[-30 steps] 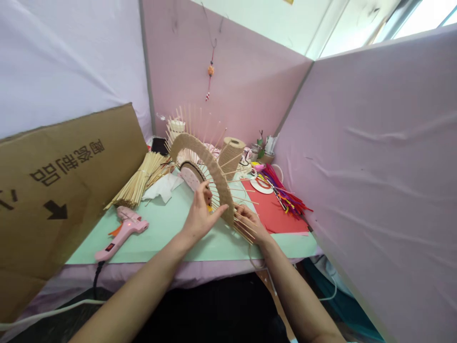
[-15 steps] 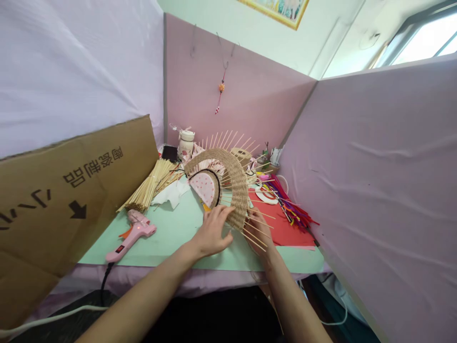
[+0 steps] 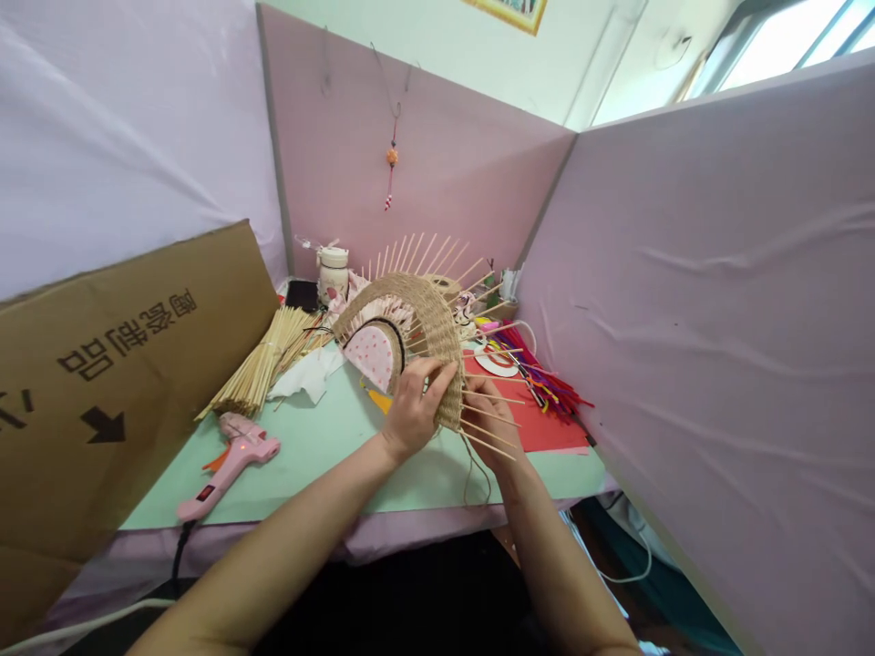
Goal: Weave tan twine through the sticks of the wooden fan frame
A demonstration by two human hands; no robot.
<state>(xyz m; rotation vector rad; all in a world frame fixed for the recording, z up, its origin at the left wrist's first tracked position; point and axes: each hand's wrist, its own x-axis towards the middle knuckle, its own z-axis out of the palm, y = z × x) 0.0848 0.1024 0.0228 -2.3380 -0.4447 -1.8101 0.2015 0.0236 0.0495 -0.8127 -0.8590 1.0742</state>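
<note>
A fan-shaped woven piece (image 3: pixel 441 333) is held tilted above the table, with thin sticks radiating from its outer edge. Its inner part is a pink dotted half-round (image 3: pixel 371 357) edged with a dark band. My left hand (image 3: pixel 415 405) pinches the woven band near its lower right end. Behind the sticks on the right, my right hand (image 3: pixel 493 421) has its fingers closed around the outer edge and sticks, partly hidden by them. A loose strand of cord (image 3: pixel 478 472) hangs down from the lower end of the weaving.
A pink glue gun (image 3: pixel 229 465) lies at the left, beside a bundle of sticks (image 3: pixel 263 360) and a cardboard sheet (image 3: pixel 137 364). White cloth, a jar (image 3: pixel 334 271), red sheets (image 3: pixel 553 435) and colourful pipe cleaners (image 3: pixel 547 374) lie around the piece.
My left hand has closed its thumb and fingers onto the woven band, from a looser spread. The cord now hangs in view below. The camera view has shifted.
</note>
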